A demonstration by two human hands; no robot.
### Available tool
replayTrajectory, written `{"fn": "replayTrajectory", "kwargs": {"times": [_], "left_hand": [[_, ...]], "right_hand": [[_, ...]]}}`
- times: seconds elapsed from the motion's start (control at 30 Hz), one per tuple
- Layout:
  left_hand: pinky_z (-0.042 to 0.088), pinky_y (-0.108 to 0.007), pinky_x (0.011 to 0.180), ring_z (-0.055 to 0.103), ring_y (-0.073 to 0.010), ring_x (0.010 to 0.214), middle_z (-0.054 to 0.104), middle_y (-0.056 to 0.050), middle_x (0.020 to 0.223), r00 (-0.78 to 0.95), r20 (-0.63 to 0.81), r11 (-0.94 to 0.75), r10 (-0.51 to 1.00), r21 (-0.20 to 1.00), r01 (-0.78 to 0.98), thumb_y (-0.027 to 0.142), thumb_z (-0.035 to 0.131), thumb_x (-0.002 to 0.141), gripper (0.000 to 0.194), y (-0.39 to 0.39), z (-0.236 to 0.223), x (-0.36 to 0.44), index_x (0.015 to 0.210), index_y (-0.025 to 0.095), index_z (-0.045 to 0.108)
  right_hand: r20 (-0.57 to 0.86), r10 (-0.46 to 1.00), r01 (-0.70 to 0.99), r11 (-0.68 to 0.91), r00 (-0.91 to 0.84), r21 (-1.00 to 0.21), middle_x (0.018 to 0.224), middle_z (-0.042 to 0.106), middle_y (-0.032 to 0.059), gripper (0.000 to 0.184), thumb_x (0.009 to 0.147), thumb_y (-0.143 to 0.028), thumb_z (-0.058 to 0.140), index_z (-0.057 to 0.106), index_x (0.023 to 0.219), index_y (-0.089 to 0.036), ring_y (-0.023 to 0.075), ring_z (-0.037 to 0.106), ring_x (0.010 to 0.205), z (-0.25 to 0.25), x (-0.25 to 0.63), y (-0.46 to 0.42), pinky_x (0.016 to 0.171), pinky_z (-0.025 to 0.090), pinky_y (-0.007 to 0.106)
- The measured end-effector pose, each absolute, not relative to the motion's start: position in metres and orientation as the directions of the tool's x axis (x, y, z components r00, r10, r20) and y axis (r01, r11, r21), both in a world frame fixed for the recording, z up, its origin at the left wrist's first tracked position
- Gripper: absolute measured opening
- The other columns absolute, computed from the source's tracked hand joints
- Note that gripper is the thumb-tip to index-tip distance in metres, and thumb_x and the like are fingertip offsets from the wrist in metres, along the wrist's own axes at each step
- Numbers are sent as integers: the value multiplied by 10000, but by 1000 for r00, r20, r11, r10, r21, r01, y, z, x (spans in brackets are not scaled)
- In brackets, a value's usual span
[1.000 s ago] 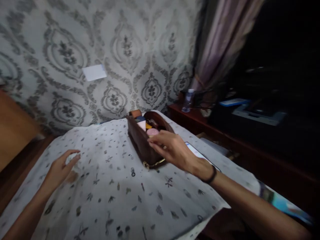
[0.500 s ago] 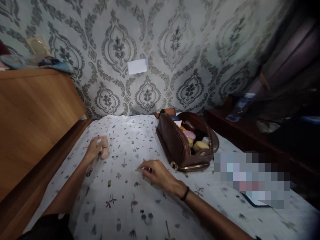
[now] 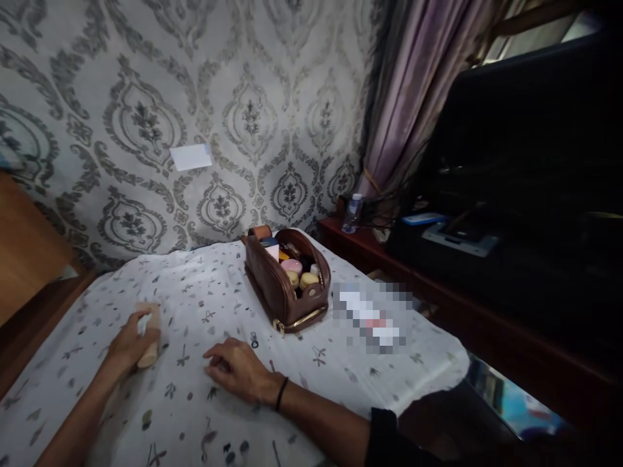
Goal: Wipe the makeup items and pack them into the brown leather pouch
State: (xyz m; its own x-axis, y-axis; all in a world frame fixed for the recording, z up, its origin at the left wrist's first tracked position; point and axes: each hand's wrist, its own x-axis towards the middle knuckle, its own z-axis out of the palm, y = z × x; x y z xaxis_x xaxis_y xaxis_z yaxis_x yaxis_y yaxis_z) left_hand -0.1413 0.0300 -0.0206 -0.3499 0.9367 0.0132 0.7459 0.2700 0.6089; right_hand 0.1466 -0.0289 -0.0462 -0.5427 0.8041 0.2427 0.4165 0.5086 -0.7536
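An open brown leather pouch [image 3: 265, 279] of pink and yellow rounds stands between the right hand [image 3: 238, 370], fingers loosely curled and slightly parted, and the grey damask wall [image 3: 250, 65]. On the white printed cloth [image 3: 195, 292], the left hand [image 3: 129, 340] partly hides a peach-beige tube [image 3: 150, 357]; its grip is unclear. Pixels mask a nearby object [image 3: 374, 318].

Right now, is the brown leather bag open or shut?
Open. The brown leather bag gapes at the top, and a round pink thing and round yellow things show inside.
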Motion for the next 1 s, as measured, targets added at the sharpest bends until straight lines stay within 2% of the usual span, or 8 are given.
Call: {"fn": "replayTrajectory", "kwargs": {"times": [0.1,0.17,0.27,0.33,0.43,0.6,0.77,1.0], "left_hand": [[537,-394,700,667,-287,725,660,-18,778,-279,-37,192,959,812,551,601,615,679,749,11,-24,-103,1316,221,516],[546,-409,682,659,-286,687,647,-10,734,-236,-79,190,968,846,497,661,598,699,790,-2,-28,-72,1333,201,498],[561,-466,853,690,-287,837,700,-82,997,-137,44,34,990,854,520,691,525,773,703,-19,-40,-30,1267,192,540],[539,-506,937,677,-319,1010,669,-127,1122,-109,209,-98,972,778,620,668,464,834,626,-26,-52,-14,1229,197,584],[570,-519,901,681,-323,1047,661,-137,1151,-13,369,-245,929,641,728,558,408,920,497,-26,-75,-14,1254,245,602],[552,-560,982,618,-341,1220,674,-112,1259,123,589,-420,799,400,815,433,424,951,397,-19,-88,-38,1277,310,615],[496,-539,1071,568,-299,1277,626,-109,1359,348,565,-550,749,236,801,348,371,1005,437,-22,-66,-24,1395,272,552],[479,-519,1061,604,-302,1191,681,-143,1245,515,560,-663,649,84,744,369,323,1029,439,-7,-69,-13,1305,195,616]], "right_hand": [[324,752,446,619,-574,-646,1179,694,146,529,879,-387,695,598,1330,-127,275,577,1143,-45,147,-31,996,475,401],[359,728,448,658,-584,-605,1246,638,161,637,867,-447,699,522,1385,-122,287,539,1170,-46,146,-33,1026,456,436],[355,764,483,626,-539,-613,1253,593,162,678,825,-440,733,498,1371,-114,297,513,1165,-51,143,-32,1046,435,461],[315,812,525,565,-491,-636,1226,584,163,623,794,-378,748,531,1311,-108,308,508,1154,-55,141,-29,1041,432,469],[307,848,523,512,-431,-681,1200,588,136,549,761,-219,691,533,1282,-145,294,526,1134,-58,141,-24,1041,431,448],[360,837,423,526,-412,-738,1282,574,110,668,714,-62,591,455,1353,-204,264,522,1228,-57,147,-19,1059,424,395],[290,898,406,412,-330,-816,1192,561,87,562,698,-103,655,482,1223,-201,222,594,1044,-57,151,-8,906,493,344],[247,936,512,344,-249,-788,1002,529,51,281,681,-192,738,537,877,-180,201,556,910,-57,159,4,856,498,343]]}}
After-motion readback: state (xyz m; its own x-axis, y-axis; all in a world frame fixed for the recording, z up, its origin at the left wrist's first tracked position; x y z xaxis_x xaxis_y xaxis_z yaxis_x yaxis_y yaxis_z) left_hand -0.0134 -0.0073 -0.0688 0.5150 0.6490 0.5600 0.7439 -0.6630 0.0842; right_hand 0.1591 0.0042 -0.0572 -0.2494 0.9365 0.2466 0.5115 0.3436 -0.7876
